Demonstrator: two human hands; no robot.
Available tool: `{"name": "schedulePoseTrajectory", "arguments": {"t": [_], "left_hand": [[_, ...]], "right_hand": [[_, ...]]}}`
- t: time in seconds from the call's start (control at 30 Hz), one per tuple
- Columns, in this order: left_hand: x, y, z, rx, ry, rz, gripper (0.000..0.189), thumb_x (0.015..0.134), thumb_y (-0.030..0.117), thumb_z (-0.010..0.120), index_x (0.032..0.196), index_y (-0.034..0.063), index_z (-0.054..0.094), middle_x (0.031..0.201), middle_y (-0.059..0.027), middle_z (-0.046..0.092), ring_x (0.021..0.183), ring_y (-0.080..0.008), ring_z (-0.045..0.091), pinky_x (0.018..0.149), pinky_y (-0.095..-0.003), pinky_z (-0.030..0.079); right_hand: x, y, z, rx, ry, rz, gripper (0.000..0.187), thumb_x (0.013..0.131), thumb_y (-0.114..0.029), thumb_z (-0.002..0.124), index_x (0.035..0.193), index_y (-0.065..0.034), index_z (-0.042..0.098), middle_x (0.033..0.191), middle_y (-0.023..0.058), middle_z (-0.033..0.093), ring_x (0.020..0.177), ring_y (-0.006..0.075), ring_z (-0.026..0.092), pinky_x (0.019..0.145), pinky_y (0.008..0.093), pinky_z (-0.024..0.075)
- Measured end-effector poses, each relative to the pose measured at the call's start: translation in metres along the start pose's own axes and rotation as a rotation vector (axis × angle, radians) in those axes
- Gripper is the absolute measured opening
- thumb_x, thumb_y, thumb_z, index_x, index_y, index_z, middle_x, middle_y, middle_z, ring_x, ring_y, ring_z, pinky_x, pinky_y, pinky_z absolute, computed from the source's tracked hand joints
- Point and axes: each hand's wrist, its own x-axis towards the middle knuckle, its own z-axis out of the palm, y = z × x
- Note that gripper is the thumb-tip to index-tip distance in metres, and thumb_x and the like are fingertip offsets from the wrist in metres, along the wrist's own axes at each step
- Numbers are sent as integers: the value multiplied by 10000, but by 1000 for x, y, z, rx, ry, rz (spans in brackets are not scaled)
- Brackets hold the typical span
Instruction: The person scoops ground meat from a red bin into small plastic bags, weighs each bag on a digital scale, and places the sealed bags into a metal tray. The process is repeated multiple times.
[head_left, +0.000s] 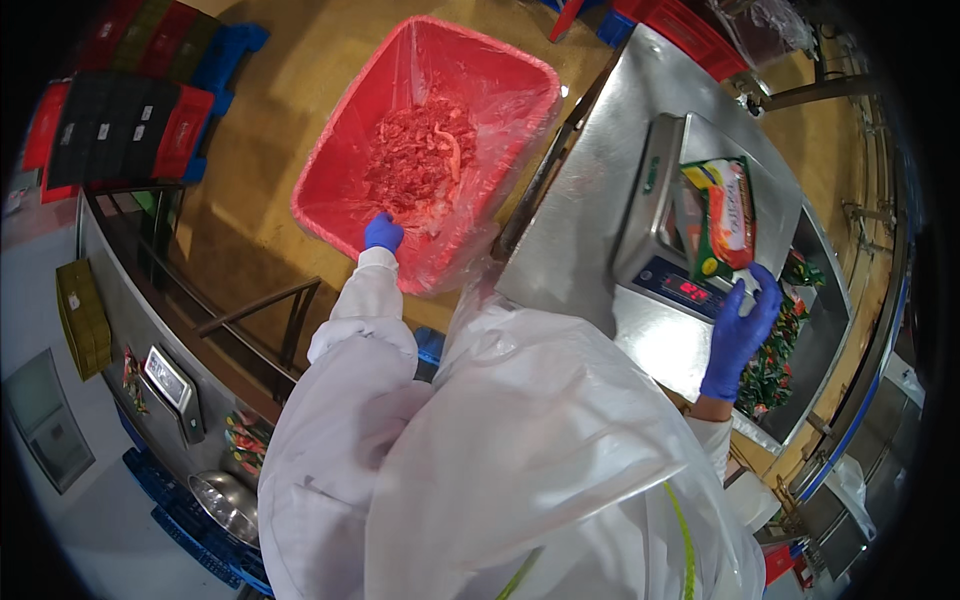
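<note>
My left hand (384, 233), in a blue glove, reaches over the near rim of a red plastic tub (330, 161) lined with clear film. Its fingers are curled beside the heap of raw chopped meat (420, 154); whether they hold any is hidden. On the right, a printed plastic food pouch (729, 214) lies on the platform of a digital bench scale (656, 195) with a lit red display. My gloved right hand (744, 330) is at the pouch's lower end and the scale's corner, thumb and fingers bent. Whether they grip the pouch is unclear.
The scale stands on a stainless steel table (581, 202). Beyond my right hand, a metal trough (817, 337) holds many printed pouches (772, 375). At left are stacked crates (112, 131), a steel counter (217, 375) with another scale (171, 382), and a metal bowl (225, 502).
</note>
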Motion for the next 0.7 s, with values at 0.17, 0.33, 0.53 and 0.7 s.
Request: {"name": "schedulePoseTrajectory", "arguments": {"t": [0.17,0.33,0.53,0.7], "left_hand": [[39,12,0,-18,-17,54,243,737,143,560,960,56,603,948,-192,601,897,-342,573,791,-394,460],[50,52,30,-21,100,591,254,752,158,579,989,66,574,998,-172,562,918,-339,544,773,-421,458],[35,65,59,184,-124,526,207,778,112,520,975,58,552,1005,-163,542,904,-339,552,746,-396,477],[20,48,64,176,-201,507,139,721,24,508,841,46,576,878,-200,559,813,-366,562,678,-428,462]], "right_hand": [[2,-8,3,-172,39,-58,282,793,23,539,1063,-57,536,1071,100,524,1014,242,492,858,340,395],[2,-10,2,-248,60,-70,292,793,40,539,1069,-54,539,1089,107,503,1014,237,491,861,333,404],[3,-16,-4,-344,56,-86,286,786,31,539,1060,-50,546,1101,109,493,1030,239,474,863,335,398],[7,-22,-6,-298,64,-91,284,794,20,535,1068,-54,545,1105,104,493,1035,237,471,855,329,400]]}}
